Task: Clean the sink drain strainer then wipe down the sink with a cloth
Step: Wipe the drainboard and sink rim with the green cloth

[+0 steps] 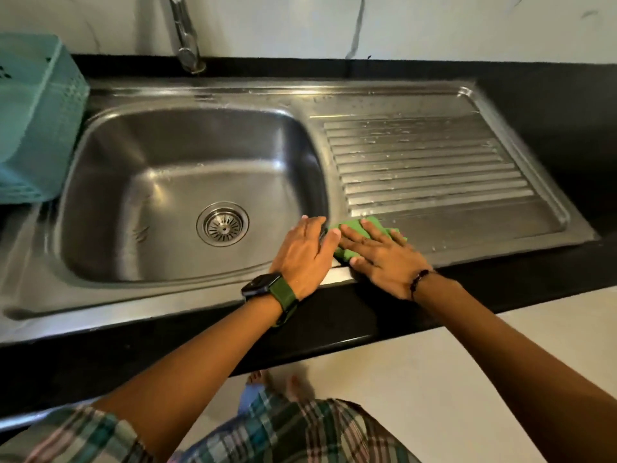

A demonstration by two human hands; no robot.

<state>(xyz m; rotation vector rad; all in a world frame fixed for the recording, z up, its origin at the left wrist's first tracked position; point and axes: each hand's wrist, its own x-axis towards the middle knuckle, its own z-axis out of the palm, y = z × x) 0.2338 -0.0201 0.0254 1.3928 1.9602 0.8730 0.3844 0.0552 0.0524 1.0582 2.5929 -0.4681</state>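
Note:
A folded green cloth lies on the front rim of the steel sink, between the basin and the ribbed drainboard. My right hand presses flat on the cloth with fingers spread. My left hand, with a green-strapped watch on the wrist, rests beside it, fingertips touching the cloth's left edge. The round drain strainer sits in the drain at the basin's bottom. Water drops dot the drainboard.
A teal plastic basket stands on the counter left of the basin. A steel faucet rises behind the basin. Black countertop surrounds the sink, with pale floor beyond its front edge.

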